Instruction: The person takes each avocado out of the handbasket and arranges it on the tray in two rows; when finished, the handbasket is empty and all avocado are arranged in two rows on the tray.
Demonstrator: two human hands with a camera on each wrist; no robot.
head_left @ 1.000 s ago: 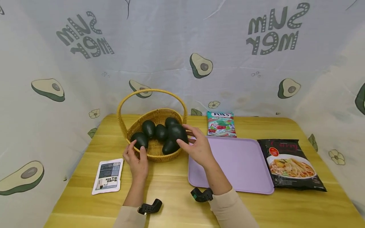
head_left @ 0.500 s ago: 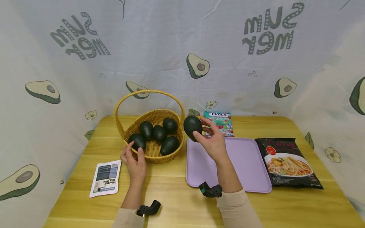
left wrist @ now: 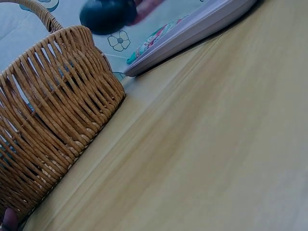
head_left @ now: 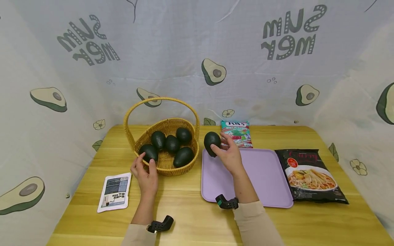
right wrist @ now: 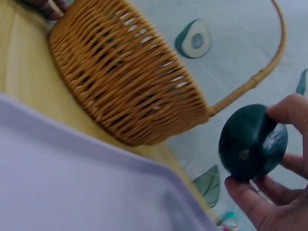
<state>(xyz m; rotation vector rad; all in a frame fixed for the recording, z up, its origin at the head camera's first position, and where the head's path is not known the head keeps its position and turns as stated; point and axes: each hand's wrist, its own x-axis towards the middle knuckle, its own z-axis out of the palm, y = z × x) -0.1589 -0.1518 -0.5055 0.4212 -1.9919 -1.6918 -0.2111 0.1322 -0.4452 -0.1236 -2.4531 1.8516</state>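
Note:
My right hand (head_left: 230, 158) pinches a dark green avocado (head_left: 212, 144) between thumb and fingers. The avocado hangs over the back left corner of the lilac tray (head_left: 261, 177), right of the wicker basket (head_left: 167, 171). In the right wrist view, the fingertips wrap the sides of the avocado (right wrist: 250, 142). My left hand (head_left: 146, 178) holds the basket's near left rim, its fingertips overlapping an avocado (head_left: 149, 152) inside. Several more avocados, such as one at the basket's right (head_left: 183, 157), lie in the basket. In the left wrist view, the basket's wall (left wrist: 57, 106) fills the left side.
A teal candy bag (head_left: 237, 133) lies behind the tray, and a black noodle packet (head_left: 314, 177) lies along its right side. Left of the basket is a white printed pouch (head_left: 114, 192). The basket's tall handle (head_left: 163, 99) arches up. A patterned curtain (head_left: 172, 41) hangs behind.
My right hand has lifted the avocado out of the basket and carried it right, over the tray, then lowered it slightly. My left hand stays at the basket rim.

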